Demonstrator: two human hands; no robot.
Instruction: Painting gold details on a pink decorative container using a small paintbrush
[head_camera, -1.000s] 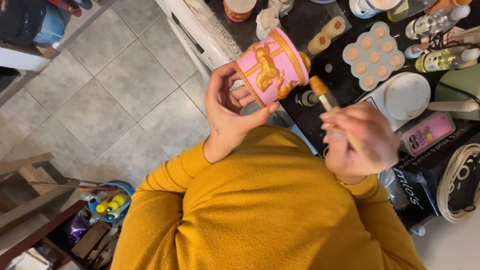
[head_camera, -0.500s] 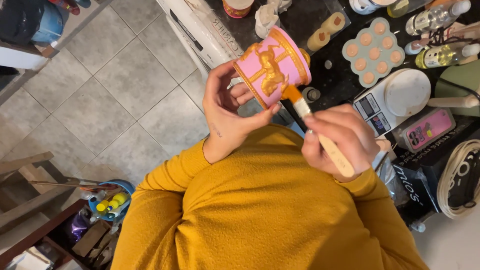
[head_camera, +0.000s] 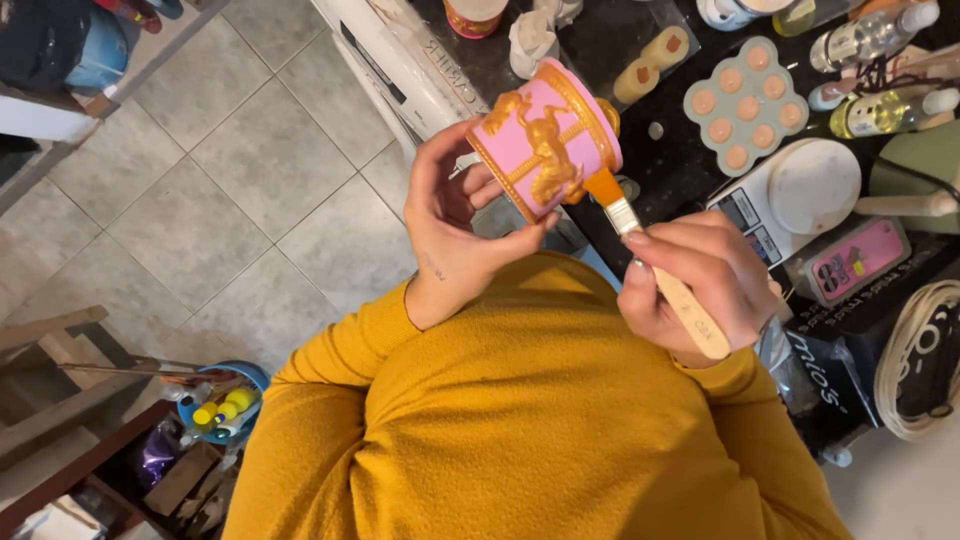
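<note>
The left hand (head_camera: 455, 235) is gripping a pink and gold pot (head_camera: 545, 140) above the tabletop (head_camera: 600, 45)'s near edge, fingers hidden inside. The right hand (head_camera: 695, 285) is closing around a paintbrush (head_camera: 655, 260), bristles touching the pot.

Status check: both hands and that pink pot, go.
Left hand grips pink pot. Right hand holds paintbrush, orange bristles on pot's relief. Nothing between them.

Dark desk (head_camera: 690, 165) is crowded: pale-blue round-welled mould tray (head_camera: 746, 102), white kitchen scale (head_camera: 800, 192), clear plastic bottles (head_camera: 872, 38).
</note>
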